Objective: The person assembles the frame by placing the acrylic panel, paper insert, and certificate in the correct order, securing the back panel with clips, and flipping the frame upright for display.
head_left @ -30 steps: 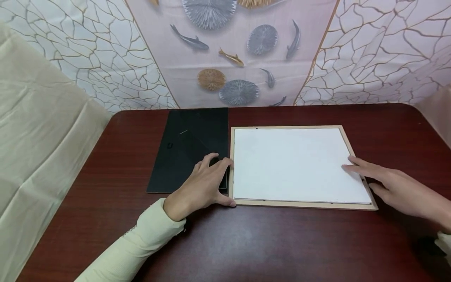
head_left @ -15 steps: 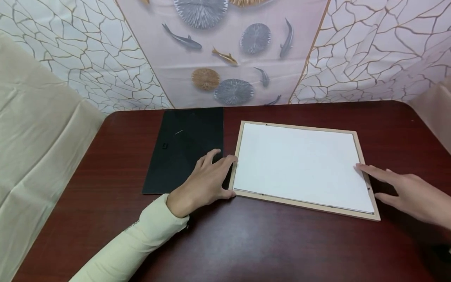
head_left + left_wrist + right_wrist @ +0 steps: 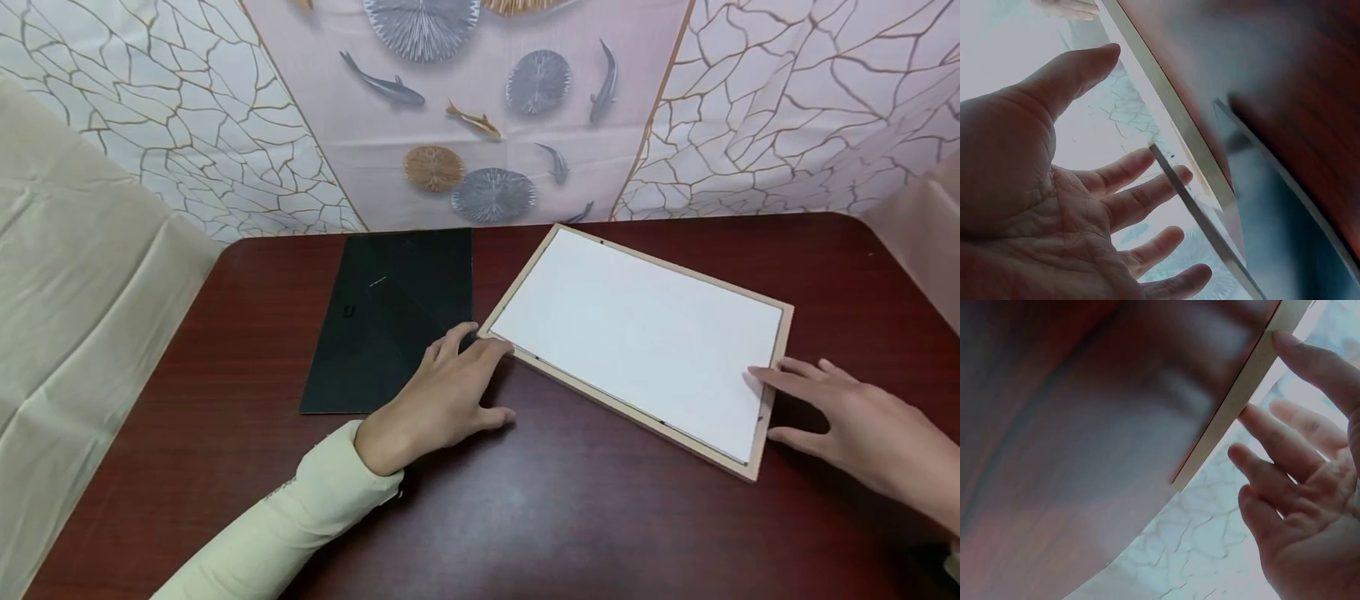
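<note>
A shallow rectangular frame with a light wood rim [image 3: 588, 388] lies turned at a slant on the table, with a white sheet or board [image 3: 637, 333] set inside. At its near left corner, my left hand [image 3: 442, 400] has its fingertips on or close to the rim; the thumb stands apart from it. My right hand [image 3: 862, 425] is at the right rim, its index finger [image 3: 783, 381] reaching over onto the white surface. In the right wrist view, the right thumb [image 3: 1288, 344] touches the rim's outer side, and the fingers extend loosely.
A flat black board [image 3: 397, 308] with a small clip lies left of the frame, partly behind the left hand. The dark red-brown table [image 3: 570, 517] ends at a patterned cloth [image 3: 495, 125] behind. Pale fabric [image 3: 75, 292] hangs at the left.
The frame has turned clockwise, its left end swinging away and its right end coming nearer. Both hands stay at its sides; the left thumb has come off the near corner.
</note>
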`<state>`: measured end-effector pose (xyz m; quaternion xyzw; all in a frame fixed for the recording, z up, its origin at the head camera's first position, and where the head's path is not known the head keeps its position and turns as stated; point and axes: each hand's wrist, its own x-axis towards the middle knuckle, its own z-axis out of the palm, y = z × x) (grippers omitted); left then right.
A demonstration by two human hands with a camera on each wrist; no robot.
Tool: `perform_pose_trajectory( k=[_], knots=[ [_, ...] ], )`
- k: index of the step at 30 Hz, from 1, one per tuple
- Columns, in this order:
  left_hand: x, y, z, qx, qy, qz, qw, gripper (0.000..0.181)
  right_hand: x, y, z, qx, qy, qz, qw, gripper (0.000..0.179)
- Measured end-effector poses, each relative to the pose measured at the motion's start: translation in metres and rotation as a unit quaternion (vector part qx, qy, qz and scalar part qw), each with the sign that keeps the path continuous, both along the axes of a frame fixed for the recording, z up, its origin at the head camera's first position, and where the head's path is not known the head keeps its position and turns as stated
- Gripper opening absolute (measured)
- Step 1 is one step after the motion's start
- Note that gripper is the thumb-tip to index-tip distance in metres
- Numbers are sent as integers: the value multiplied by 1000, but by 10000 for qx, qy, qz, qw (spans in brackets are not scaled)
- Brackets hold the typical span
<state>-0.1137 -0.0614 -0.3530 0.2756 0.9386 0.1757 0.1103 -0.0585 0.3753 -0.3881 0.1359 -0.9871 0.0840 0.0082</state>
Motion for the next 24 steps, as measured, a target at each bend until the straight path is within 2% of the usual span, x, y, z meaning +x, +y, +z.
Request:
perform_pose_trajectory(
  k=[2, 7, 11, 14, 19, 22, 24],
  knots=[
    [2, 2, -1, 1, 61, -108, 9999, 70, 3, -11, 2, -32, 27, -1, 10000, 68],
    [5, 9, -2, 12, 200, -305, 9993, 65, 11, -36, 3, -241, 420, 267, 9985, 59],
    [7, 14, -3, -134, 219, -391, 9989, 63, 6, -43, 10, -270, 248, 316, 9988, 60],
    [9, 17, -2, -270, 218, -475, 9983, 62, -15, -38, 18, -407, 217, 464, 9979, 58],
    [12, 23, -2, -491, 279, -558, 9968, 57, -66, -22, 20, -603, 234, 1075, 9921, 52],
    [16, 29, -1, -718, 372, -598, 9949, 54, -91, -19, 18, -645, 49, 1096, 9919, 49],
    [19, 32, -1, -868, 477, -643, 9930, 53, -103, -21, 19, -733, -85, 975, 9925, 46]
  ],
)
